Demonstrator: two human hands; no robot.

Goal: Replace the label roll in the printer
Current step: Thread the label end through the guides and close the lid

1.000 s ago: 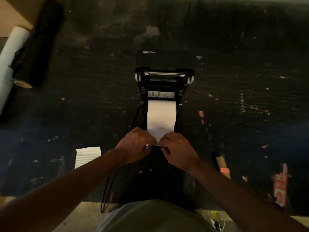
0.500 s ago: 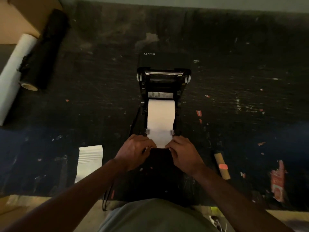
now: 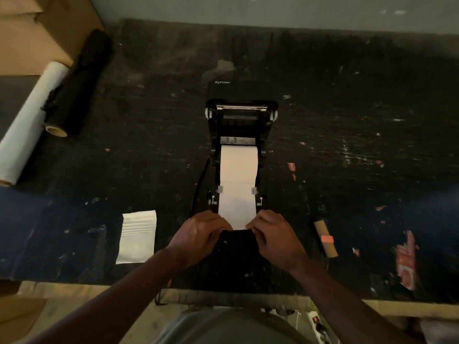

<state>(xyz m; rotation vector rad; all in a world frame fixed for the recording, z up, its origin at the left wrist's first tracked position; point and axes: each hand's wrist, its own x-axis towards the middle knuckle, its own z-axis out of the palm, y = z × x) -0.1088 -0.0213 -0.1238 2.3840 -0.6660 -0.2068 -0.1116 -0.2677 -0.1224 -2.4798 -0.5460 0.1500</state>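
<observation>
The black label printer stands open in the middle of the dark table, its lid tipped back. A white label roll sits inside, and its strip runs toward me under two small side guides. My left hand pinches the strip's near left corner. My right hand pinches the near right corner. Both hands rest at the printer's front edge, with the strip's free end between them. An empty cardboard core with a pink sticker lies right of my right hand.
A white ribbed bag lies left of my left hand. A long white roll and a black film roll lie at the far left by cardboard boxes. Red paper scraps dot the right side. A cable hangs over the table's near edge.
Both hands have drawn the label strip toward me, so more paper lies flat past the side guides. My hands have spread apart to the strip's corners.
</observation>
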